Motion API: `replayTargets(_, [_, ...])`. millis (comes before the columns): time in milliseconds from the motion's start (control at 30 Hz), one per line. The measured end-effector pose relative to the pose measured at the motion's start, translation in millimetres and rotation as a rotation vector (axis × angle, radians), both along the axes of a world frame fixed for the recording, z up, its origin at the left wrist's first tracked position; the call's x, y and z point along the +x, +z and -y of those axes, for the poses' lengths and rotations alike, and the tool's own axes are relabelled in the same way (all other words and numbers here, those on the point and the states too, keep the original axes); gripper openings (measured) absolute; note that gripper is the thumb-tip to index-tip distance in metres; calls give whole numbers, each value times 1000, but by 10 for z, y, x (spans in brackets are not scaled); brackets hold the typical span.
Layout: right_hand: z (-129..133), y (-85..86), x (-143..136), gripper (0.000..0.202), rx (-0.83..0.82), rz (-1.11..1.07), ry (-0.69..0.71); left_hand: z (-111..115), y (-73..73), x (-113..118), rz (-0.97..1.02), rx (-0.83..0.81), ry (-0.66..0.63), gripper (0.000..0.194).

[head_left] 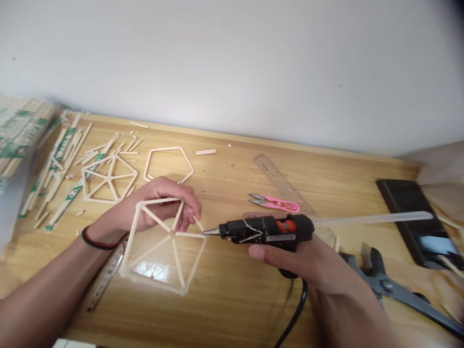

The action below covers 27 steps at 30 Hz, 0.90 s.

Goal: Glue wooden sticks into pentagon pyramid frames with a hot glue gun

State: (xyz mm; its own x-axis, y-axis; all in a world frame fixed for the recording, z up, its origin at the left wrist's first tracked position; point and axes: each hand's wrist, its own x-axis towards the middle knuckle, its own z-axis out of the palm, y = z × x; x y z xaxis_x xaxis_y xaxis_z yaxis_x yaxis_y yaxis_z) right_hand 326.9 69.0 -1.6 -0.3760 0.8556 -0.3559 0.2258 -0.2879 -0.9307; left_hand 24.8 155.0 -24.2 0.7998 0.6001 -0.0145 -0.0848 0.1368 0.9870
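Observation:
My left hand (170,203) grips a hexagonal frame of wooden sticks (133,229) by its far side, holding it raised and tilted over the table. Spokes run from the frame's rim to its middle. In my right hand (290,261) is a black hot glue gun (268,229), its fingers wrapped round the handle, which they largely hide. The gun's metal nozzle meets or nearly meets the frame's right corner. A long white glue stick (373,219) juts from the back of the gun.
A spoked stick hexagon (108,179) and a plain one (163,148) lie behind my left hand, near loose chopsticks (68,164). Pink thread snips (279,202), a clear ruler (279,179), a black phone (409,217) and a large cutter (395,285) lie rightward. A wall closes the back.

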Motion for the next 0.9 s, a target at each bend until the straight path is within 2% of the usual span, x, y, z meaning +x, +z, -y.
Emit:
replayTargets(367, [-21, 48, 17, 37, -24, 46, -7, 28, -15, 28, -7, -95, 110, 13])
replayTargets(667, [-32, 68, 13, 37, -9, 92, -32, 22, -75, -23, -4, -44, 80, 14])
replayTargets(900, [-33, -5, -21, 38, 25, -40, -76, 7, -56, 1, 28, -2, 70, 17])
